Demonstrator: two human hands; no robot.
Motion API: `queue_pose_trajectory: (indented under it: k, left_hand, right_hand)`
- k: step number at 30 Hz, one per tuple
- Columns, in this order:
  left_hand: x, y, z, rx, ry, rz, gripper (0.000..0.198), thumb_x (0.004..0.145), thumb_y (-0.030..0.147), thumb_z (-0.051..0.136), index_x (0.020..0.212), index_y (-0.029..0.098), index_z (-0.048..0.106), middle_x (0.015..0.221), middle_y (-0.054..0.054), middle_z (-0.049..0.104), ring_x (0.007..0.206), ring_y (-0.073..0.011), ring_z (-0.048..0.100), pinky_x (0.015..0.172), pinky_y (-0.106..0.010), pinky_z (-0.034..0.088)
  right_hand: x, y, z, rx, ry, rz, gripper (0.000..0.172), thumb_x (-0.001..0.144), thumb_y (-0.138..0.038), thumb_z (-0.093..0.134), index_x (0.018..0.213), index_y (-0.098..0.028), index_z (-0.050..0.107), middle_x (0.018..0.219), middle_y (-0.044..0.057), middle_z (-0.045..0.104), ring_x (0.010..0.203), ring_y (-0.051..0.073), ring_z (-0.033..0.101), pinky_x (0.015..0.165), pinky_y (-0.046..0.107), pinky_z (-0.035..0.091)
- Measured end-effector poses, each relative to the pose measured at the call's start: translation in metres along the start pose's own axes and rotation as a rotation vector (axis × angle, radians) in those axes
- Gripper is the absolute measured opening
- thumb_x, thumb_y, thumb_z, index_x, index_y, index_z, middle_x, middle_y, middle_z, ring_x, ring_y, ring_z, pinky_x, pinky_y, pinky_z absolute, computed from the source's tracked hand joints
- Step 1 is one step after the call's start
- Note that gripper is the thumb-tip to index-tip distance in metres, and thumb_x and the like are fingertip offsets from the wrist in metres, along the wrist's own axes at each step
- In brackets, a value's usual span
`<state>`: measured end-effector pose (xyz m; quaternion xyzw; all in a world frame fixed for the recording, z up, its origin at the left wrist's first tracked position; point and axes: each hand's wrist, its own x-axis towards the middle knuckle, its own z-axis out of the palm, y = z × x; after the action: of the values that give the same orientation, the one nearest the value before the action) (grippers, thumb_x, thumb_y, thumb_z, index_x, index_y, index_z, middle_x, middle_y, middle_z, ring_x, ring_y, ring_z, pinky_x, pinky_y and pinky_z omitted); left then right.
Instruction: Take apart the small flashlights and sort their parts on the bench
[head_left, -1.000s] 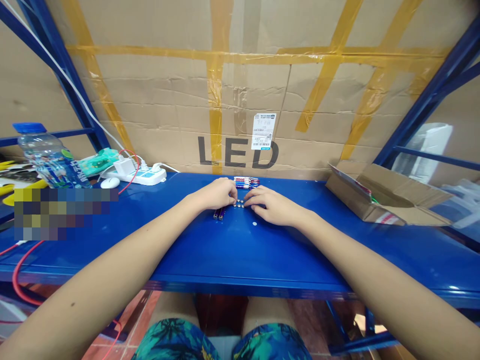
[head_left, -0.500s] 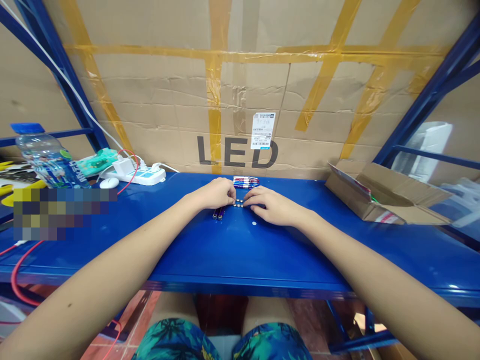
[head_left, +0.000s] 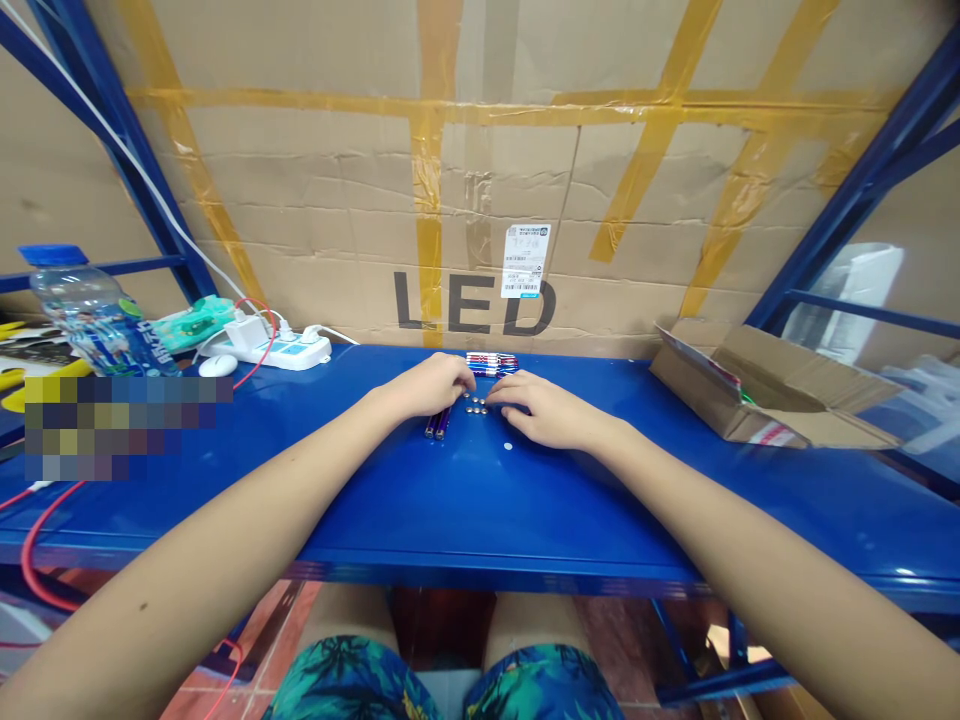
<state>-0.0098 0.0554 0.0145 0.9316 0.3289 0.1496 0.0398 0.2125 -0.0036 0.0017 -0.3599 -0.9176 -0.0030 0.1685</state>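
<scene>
Several small round silver pieces (head_left: 477,405), like button cells, lie in a cluster on the blue table (head_left: 420,510) between my hands. At their left is my left hand (head_left: 442,384), fingers curled and tips pressed down beside the nearest piece; whatever is in the pinch is hidden. My right hand (head_left: 529,408) rests to the right of the cluster, its fingers apart and reaching towards the pieces. Two dark purple metal tubes (head_left: 436,427) lie partly under my left hand. Behind both hands, a row of shiny red, silver and blue tubes (head_left: 489,364) lies side by side.
On the right stands an open cardboard box (head_left: 720,385). A white power strip (head_left: 292,350) with plugs, a white mouse-like piece (head_left: 218,366) and a water bottle (head_left: 94,315) are on the left. A large carton (head_left: 337,220) marked LED closes off the back.
My left hand has shifted slightly up and away from the silver pieces, so more of them show. The right hand has barely moved.
</scene>
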Motion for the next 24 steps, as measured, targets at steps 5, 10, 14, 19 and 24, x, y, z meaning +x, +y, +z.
queue_pose_trajectory:
  k: [5, 10, 14, 19, 24]
  left_hand:
    - [0.0008, -0.0015, 0.0023, -0.025, -0.025, -0.008, 0.037, 0.084, 0.006, 0.047, 0.1, 0.018, 0.077, 0.105, -0.007, 0.075, 0.096, -0.0192, 0.067, 0.095, -0.032, 0.048]
    - [0.0023, -0.0019, 0.0029, -0.044, -0.059, 0.003, 0.038, 0.083, 0.005, 0.047, 0.099, 0.018, 0.078, 0.105, -0.006, 0.076, 0.096, -0.0188, 0.068, 0.095, -0.03, 0.048]
    - [0.0033, -0.0001, 0.0036, -0.052, -0.071, 0.003, 0.037, 0.083, 0.006, 0.047, 0.097, 0.019, 0.079, 0.103, -0.006, 0.076, 0.096, -0.0187, 0.068, 0.094, -0.03, 0.049]
    - [0.003, 0.0028, 0.0035, -0.039, -0.052, -0.037, 0.037, 0.082, 0.007, 0.048, 0.1, 0.017, 0.078, 0.106, -0.007, 0.075, 0.096, -0.0198, 0.067, 0.091, -0.03, 0.05]
    - [0.0024, -0.003, 0.0045, 0.004, -0.036, -0.084, 0.039, 0.08, 0.005, 0.047, 0.102, 0.016, 0.077, 0.105, -0.009, 0.075, 0.094, -0.0201, 0.068, 0.089, -0.03, 0.05]
  right_hand:
    - [0.0018, 0.0009, 0.0007, -0.028, -0.024, -0.001, 0.033, 0.095, -0.022, 0.048, 0.12, -0.019, 0.07, 0.127, 0.011, 0.067, 0.119, 0.027, 0.058, 0.106, 0.05, 0.043]
    - [0.0032, 0.0003, 0.0006, -0.038, -0.04, 0.004, 0.035, 0.099, -0.031, 0.046, 0.121, -0.019, 0.07, 0.128, 0.011, 0.066, 0.118, 0.028, 0.057, 0.105, 0.051, 0.042]
    - [0.0032, 0.001, 0.001, -0.034, -0.041, 0.013, 0.037, 0.099, -0.037, 0.045, 0.12, -0.021, 0.071, 0.126, 0.011, 0.067, 0.116, 0.028, 0.058, 0.104, 0.05, 0.043]
    - [0.002, 0.0017, 0.0006, -0.022, -0.047, 0.026, 0.033, 0.096, -0.027, 0.049, 0.12, -0.02, 0.07, 0.128, 0.011, 0.066, 0.118, 0.028, 0.056, 0.105, 0.051, 0.042]
    - [0.0019, 0.0008, -0.0005, -0.034, -0.054, 0.031, 0.038, 0.092, -0.016, 0.046, 0.121, -0.019, 0.07, 0.129, 0.011, 0.065, 0.12, 0.028, 0.056, 0.105, 0.051, 0.042]
